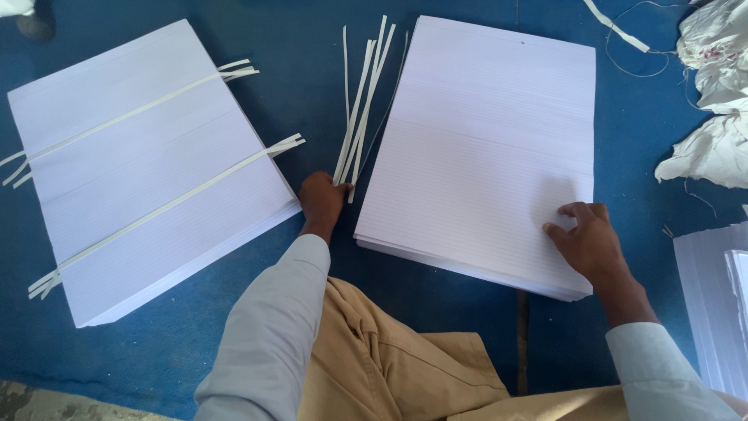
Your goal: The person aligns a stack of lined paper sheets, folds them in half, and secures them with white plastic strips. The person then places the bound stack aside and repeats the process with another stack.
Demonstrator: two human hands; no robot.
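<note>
A stack of lined white paper point(148, 168) is laid on the blue floor mat point(312, 70), well to the left of the bundle of paper strips point(360, 105), and is turned so that its long edges run from lower left to upper right. Two long white paper bands point(167, 204) are stretched across its top sheet, with their ends hanging past both sides. The bundle of thin white strips is gathered at its lower end in the left hand point(322, 199), which is clenched around it. From that hand the strips fan out and point away from the person, so the long axis is nearly upright in the view, leaning slightly to the right. Just to the right of the strips, a second stack of lined paper point(483, 125) is laid almost square to the person, with no bands on it. Its lower right corner is pressed by the right hand point(586, 238), which is held open with fingers bent, grasping nothing. Farther right of the strips, crumpled white wrapping point(713, 93) is seen at the top corner, and part of another paper stack point(713, 296) is seen at the frame edge. No container is shown.
</note>
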